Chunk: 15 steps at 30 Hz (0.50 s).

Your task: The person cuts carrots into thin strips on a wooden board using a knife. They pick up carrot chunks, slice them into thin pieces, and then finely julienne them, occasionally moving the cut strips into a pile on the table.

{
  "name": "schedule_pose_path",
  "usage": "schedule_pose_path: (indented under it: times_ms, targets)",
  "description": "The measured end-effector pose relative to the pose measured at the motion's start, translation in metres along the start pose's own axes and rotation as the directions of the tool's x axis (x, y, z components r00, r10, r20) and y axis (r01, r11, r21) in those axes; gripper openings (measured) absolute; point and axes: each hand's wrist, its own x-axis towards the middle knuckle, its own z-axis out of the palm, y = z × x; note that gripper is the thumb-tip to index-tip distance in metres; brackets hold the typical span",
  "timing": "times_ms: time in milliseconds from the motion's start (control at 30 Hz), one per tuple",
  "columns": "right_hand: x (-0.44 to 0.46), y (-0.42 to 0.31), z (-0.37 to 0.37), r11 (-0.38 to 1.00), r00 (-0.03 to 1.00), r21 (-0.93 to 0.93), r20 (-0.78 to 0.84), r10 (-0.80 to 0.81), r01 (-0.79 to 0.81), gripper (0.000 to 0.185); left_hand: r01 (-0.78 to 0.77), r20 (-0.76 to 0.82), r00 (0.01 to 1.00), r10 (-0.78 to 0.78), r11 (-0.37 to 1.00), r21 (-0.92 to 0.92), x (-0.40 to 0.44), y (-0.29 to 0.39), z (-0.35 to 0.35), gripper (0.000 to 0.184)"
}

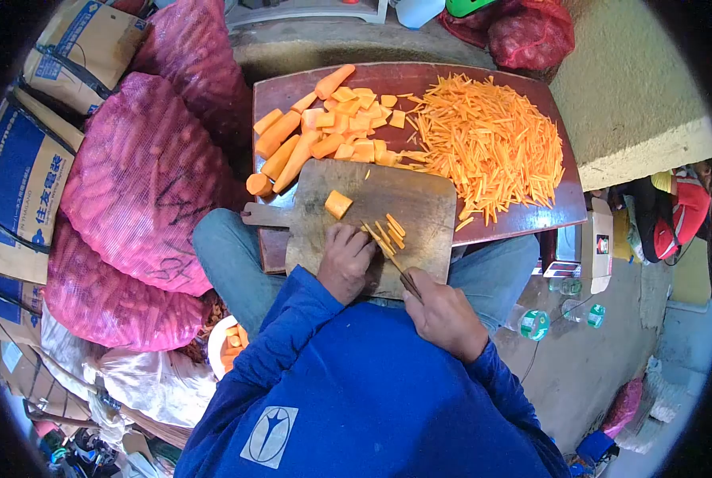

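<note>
My right hand [445, 313] is closed around the handle of a knife [410, 282], whose blade points up and left over the wooden cutting board [324, 187]. Curled fingers of my left hand [346, 261] press down on the board, left of the blade; whatever lies under them is hidden. Several cut carrot sticks [396, 227] lie just right of the blade. A short carrot chunk [338, 205] sits on the board beyond my left hand. The board rests partly over my lap and partly on a dark red table [523, 227].
Peeled carrots and chunks [348, 119] cover the table's left side. A large heap of carrot sticks [491, 143] covers its right. Pink mesh sacks [137, 179] and cardboard boxes [25, 183] stand at left. Plastic bottles [531, 323] lie on the floor at right.
</note>
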Motion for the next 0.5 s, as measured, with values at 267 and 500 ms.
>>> schedule_pose_path:
  times_ms: [267, 500]
  targets:
    - [0.024, 0.000, 0.007, 0.996, 0.996, 0.033, -0.035, -0.085, 0.086, 0.033, 0.084, -0.004, 0.996, -0.084, 0.996, -0.006, -0.007, -0.004, 0.006, 0.038]
    - [-0.007, 0.003, -0.023, 0.991, 0.996, 0.128, -0.085, -0.025, 0.036, 0.027, 0.142, -0.065, 0.986, -0.153, 0.979, -0.148, -0.001, -0.002, 0.005, 0.031]
